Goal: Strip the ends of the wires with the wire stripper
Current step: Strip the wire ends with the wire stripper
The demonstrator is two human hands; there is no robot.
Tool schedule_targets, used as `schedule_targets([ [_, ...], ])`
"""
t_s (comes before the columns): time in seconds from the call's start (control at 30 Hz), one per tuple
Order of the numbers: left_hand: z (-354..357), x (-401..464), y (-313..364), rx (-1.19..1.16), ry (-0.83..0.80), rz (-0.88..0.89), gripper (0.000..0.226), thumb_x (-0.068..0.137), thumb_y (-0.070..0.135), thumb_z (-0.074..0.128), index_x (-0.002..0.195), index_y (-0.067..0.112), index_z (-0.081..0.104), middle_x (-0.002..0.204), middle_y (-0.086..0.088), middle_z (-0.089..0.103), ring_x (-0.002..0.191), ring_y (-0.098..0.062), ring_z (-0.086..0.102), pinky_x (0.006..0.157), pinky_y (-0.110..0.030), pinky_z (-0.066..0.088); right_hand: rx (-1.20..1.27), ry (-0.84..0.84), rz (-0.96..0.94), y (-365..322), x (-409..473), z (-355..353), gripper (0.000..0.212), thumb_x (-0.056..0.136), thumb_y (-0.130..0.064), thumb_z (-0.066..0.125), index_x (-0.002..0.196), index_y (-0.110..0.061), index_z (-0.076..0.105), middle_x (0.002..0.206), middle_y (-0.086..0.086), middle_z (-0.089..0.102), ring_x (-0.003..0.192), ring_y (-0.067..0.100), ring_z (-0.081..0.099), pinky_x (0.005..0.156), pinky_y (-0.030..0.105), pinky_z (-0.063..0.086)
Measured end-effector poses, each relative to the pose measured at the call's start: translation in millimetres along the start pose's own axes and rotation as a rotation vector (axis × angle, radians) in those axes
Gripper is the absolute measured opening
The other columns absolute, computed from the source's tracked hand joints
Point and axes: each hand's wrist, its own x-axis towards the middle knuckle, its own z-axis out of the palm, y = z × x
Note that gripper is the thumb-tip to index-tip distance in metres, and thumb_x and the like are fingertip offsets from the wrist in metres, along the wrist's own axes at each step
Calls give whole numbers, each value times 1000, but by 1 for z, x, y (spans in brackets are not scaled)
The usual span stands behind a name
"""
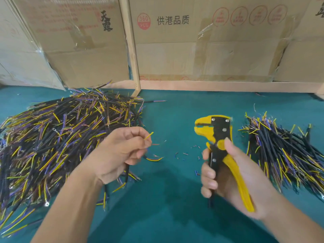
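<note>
Yellow wire stripper (pixel 221 146) gripped by right hand (pixel 233 179); left hand (pixel 121 151) pinches wire (pixel 148 136).

The middle cardboard box (pixel 175 41) reads "供港品质" and "360 PCS"; the left box (pixel 78 41) reads "天露".

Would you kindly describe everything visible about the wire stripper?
The wire stripper is yellow and black, plastic-looking with metal screws on its black head. It stands upright above the green table, jaws slightly parted and pointing left. The right hand grips its yellow handles, thumb near the pivot. No wire sits in the jaws.
</note>
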Motion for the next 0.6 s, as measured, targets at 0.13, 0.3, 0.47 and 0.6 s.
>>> schedule_targets([
  [0.13, 13, 4, -5, 63, 0, 26, 15, 76, 2, 74, 79, 11, 62, 54, -6, 52, 44, -9, 34, 40, -14, 26, -35, -139, 100, 17, 9, -8, 51, 83, -57, 71, 98, -8, 68, 83, 22, 59, 72, 36, 60, 74, 53, 53],
  [0.3, 16, 4, -7, 36, 15, 51, 4, 79, 14, 67, 82, 14, 69, 58, -8, 56, 46, -12, 33, 43, -16, 28, -42, -161, 113, 21, 13, -17, 52, 82, -53, 78, 106, -7, 71, 109, 29, 67, 100, 43, 67, 87, 56, 53],
  [0.47, 18, 5, -8, 10, 52, 92, 5, 79, 13, 66, 84, 12, 67, 59, -9, 56, 43, -11, 30, 42, -16, 26, -140, -155, 49, 18, 6, -12, 42, 91, -36, 71, 119, -5, 66, 122, 28, 64, 117, 46, 61, 96, 64, 49],
  [0.6, 23, 7, -9, -18, 73, 157, 7, 78, 12, 67, 85, 12, 65, 60, -7, 56, 43, -10, 28, 43, -16, 26, -180, -56, 54, 12, -1, -4, 28, 86, -12, 63, 111, -1, 70, 115, 29, 67, 111, 49, 64, 90, 57, 55],
])
